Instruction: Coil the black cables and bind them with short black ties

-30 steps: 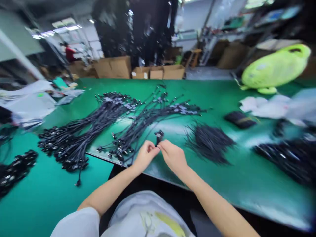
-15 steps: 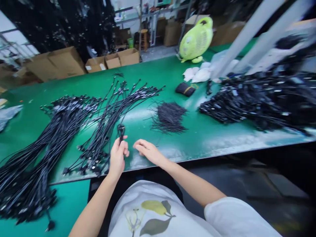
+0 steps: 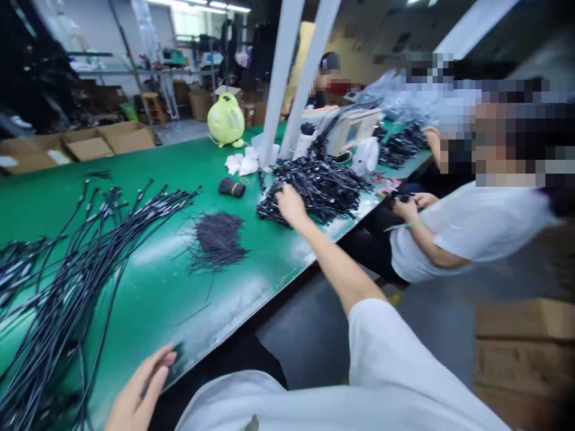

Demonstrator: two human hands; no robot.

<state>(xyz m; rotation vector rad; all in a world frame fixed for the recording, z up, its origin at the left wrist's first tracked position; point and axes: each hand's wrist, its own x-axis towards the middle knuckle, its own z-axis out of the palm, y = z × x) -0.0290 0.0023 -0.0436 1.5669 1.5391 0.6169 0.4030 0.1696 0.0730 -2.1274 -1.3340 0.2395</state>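
My left hand (image 3: 142, 386) is over the table's front edge, its fingers apart and nothing in it. My right hand (image 3: 291, 205) reaches out to the left end of a pile of bundled black cables (image 3: 327, 188) and touches it. Its fingers are bent down among the cables, so whether they grip one cannot be made out. Between my hands lies a heap of short thin black ties (image 3: 218, 239). Long loose black cables with plugs (image 3: 90, 281) are spread out on the left.
The green table (image 3: 148, 311) runs off to the right. Behind the ties are a banded black roll (image 3: 232, 187), white crumpled pieces (image 3: 242, 163) and a lime-green fan (image 3: 226, 121). White posts (image 3: 281, 78) rise behind the pile. A co-worker (image 3: 467, 233) sits at the right.
The view has swung right. My right hand has gone from beside my left hand out to the cable pile. The coiled cable that my left hand held is no longer in it.
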